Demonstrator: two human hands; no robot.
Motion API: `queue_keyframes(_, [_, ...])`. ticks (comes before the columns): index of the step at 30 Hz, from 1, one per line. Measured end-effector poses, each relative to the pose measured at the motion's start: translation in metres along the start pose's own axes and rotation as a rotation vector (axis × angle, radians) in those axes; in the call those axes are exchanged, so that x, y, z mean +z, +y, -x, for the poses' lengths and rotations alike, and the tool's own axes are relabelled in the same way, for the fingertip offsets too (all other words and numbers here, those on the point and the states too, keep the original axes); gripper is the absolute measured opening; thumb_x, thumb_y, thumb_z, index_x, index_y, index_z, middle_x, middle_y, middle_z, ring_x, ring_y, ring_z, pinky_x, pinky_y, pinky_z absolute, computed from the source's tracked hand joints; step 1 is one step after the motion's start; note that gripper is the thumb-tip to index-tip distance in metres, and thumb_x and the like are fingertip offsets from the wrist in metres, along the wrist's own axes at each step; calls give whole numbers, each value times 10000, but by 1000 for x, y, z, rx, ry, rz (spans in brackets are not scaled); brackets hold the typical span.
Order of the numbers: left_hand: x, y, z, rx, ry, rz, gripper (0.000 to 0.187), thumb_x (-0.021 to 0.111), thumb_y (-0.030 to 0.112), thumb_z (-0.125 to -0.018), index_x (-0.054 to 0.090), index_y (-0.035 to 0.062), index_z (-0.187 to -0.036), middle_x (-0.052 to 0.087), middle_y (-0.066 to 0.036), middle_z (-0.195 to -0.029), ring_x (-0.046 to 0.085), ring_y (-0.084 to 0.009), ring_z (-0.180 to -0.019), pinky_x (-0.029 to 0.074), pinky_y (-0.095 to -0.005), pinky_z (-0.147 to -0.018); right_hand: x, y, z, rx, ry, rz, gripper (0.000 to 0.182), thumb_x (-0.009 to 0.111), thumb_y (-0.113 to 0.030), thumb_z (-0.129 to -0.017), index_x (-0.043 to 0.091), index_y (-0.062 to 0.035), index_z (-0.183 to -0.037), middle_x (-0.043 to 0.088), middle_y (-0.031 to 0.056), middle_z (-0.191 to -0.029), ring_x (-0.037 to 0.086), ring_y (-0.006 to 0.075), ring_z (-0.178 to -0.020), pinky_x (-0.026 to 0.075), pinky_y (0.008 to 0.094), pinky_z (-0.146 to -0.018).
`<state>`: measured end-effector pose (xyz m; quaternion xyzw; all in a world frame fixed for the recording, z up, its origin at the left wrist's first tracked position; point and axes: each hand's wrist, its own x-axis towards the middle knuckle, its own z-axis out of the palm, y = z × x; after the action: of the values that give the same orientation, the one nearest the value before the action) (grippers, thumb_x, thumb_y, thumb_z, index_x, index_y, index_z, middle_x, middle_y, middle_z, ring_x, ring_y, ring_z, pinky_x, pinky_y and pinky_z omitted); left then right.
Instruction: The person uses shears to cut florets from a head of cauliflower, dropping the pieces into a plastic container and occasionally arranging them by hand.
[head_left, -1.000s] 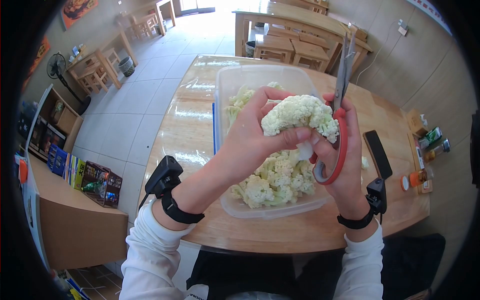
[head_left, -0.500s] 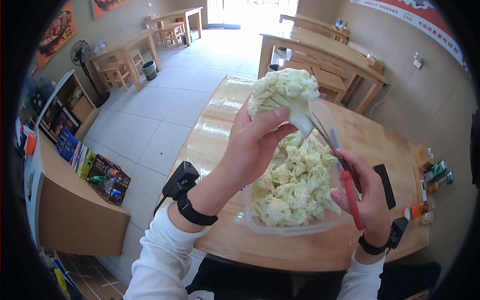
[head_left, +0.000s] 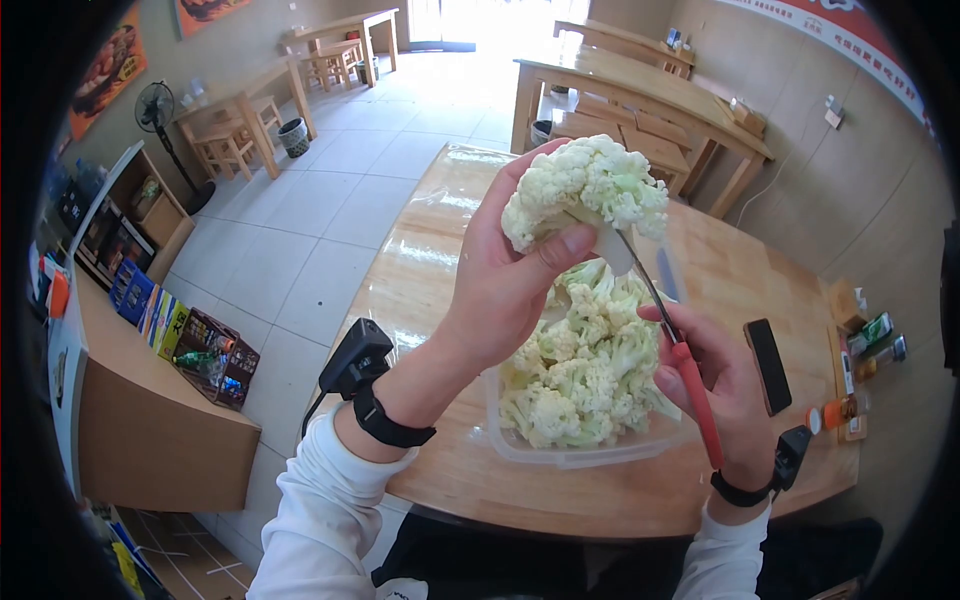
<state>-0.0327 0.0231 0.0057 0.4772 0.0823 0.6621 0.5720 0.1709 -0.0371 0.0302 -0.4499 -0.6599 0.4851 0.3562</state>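
A large piece of cauliflower point(head_left: 590, 190) is held up in my left hand point(head_left: 510, 265), thumb across its stem side. My right hand point(head_left: 722, 390) is closed around the red handles of a pair of scissors point(head_left: 690, 385). The scissor blades reach up to the stem, and one blade tip shows behind the cauliflower's top. Below both hands, a clear plastic container point(head_left: 560, 457) holds many cut cauliflower florets point(head_left: 585, 370).
The container stands on a wooden table point(head_left: 450, 480). A black phone point(head_left: 767, 365) lies right of my right hand. Small bottles and jars point(head_left: 880, 357) line the table's right edge. Other wooden tables point(head_left: 620, 80) stand further back.
The cauliflower has been turned in my left hand and has shifted slightly right, its head now tilted over the stem. The scissors have closed in on the stem, their handles closer together.
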Motion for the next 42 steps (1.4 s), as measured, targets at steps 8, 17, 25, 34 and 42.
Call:
queue_keyframes(8, [-7, 0, -1, -139, -32, -1, 473, 577, 177, -885, 368, 27, -1282, 506, -91, -1219, 497, -193, -1134, 419, -397, -951, -1, -1, 2, -13, -12, 74, 431, 645, -13, -805, 518, 26, -1215, 502, -43, -789, 414, 11, -667, 358, 150, -595])
queue_keyframes(17, [-8, -4, -2, -163, -15, 24, 442, 554, 185, -900, 383, 31, -1278, 505, -89, -1228, 493, -187, -1138, 405, -395, -961, 6, -2, -1, -46, 20, 207, 357, 635, -23, -817, 555, 15, -1163, 441, -58, -698, 387, 7, -625, 325, 152, -541])
queue_keyframes(25, [-8, -3, -2, -232, 41, 20, 457, 596, 130, -855, 401, 17, -1253, 517, -92, -1192, 511, -197, -1111, 432, -388, -931, -15, -6, 0, 58, 190, 46, 311, 605, -41, -840, 542, -15, -1143, 516, -37, -739, 472, 6, -596, 382, 162, -486])
queue_keyframes(34, [20, -25, 22, -395, -129, -82, 497, 664, 184, -835, 411, 15, -1229, 556, -56, -1081, 533, -105, -991, 455, -250, -838, 7, 7, -12, -319, 286, -77, 583, 657, 62, -750, 378, -33, -1253, 559, 70, -1029, 573, 129, -954, 477, 257, -818])
queue_keyframes(42, [22, -21, 18, -326, -122, -499, 417, 678, 113, -795, 515, 22, -1168, 585, -31, -1024, 552, -95, -939, 479, -243, -791, 5, 9, -17, -254, 272, 37, 601, 635, 57, -715, 368, -58, -1242, 548, 79, -999, 565, 120, -923, 469, 245, -787])
